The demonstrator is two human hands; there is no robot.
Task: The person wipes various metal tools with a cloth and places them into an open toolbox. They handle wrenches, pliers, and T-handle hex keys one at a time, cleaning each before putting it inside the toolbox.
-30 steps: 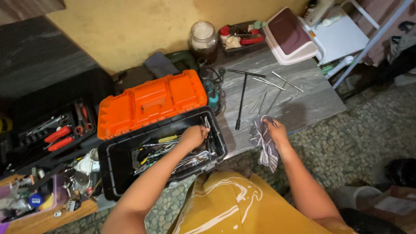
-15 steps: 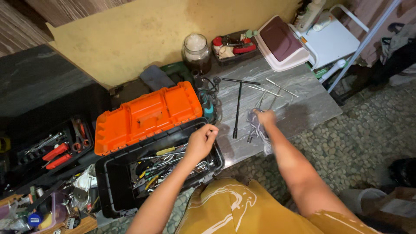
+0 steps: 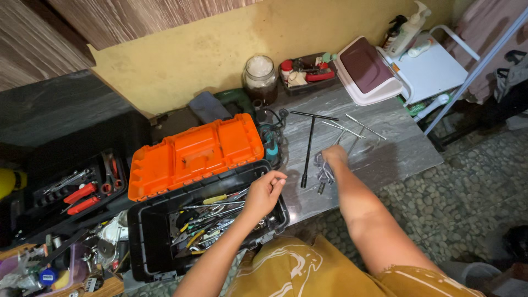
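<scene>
both hands at work between an open toolbox and a grey stone counter, seen from my head camera.

my left hand (image 3: 265, 191) hovers over the black toolbox (image 3: 148, 242), its grip narrow, fingers curled loosely with nothing in them that i can see; below it the box holds a jumble of screwdrivers and pliers (image 3: 206, 220). the orange lid (image 3: 197, 154) stands open behind the box, tilted back. my right hand (image 3: 333, 157) rests on the counter (image 3: 401, 154) with its grip closed over a bunch of small metal tools (image 3: 323, 175), which lies on the counter just beside the long t-handle wrench (image 3: 308, 147). a few thin metal rods (image 3: 355, 127) lie near, further back. against the yellow wall stand a glass jar (image 3: 259, 78) and a white bin with a maroon lid (image 3: 367, 71).
</scene>
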